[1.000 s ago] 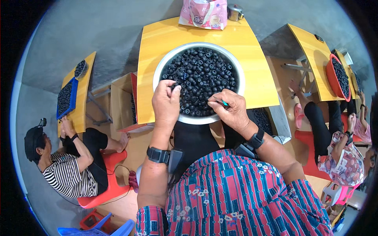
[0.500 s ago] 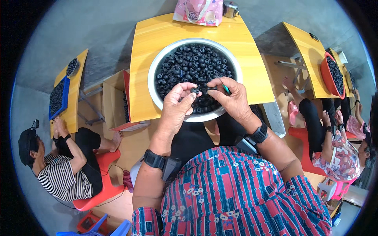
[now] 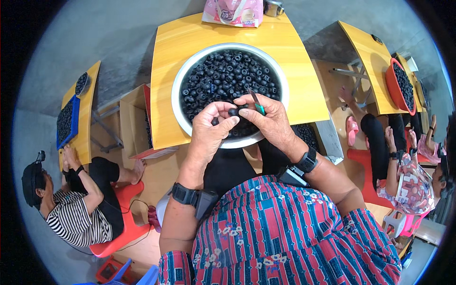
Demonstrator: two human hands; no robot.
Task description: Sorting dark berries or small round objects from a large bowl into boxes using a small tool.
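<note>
To do this close work well, I need a light, steady pinch: firm enough that the dark round piece [image 3: 232, 112] cannot roll, soft enough not to squash it, if it is as tender as it looks. The fingers of my left hand [image 3: 209, 126] are closed on it, thumb against forefinger. My right hand [image 3: 268, 116] grips a slim tool [image 3: 260, 109] with a green part, thumb and forefinger drawn in toward the piece; whether those tips press on it or sit just beside it, I cannot tell. The tool's dark, narrow end points up and away over the forefinger, and I judge it best to mind that end whenever I turn my wrist, so it stays clear of my left thumb.

The piece lies at the tips of my left fingers, right between my two hands. A second dark piece [image 3: 215, 121] shows lower down, in the curl of my left hand. Both are above the near part of the metal basin [image 3: 175, 95] on the yellow worktop [image 3: 304, 90], with the heaped pieces [image 3: 228, 76] just beyond my fingertips. Working low over the basin is sensible: anything that slips should drop back inside.
</note>
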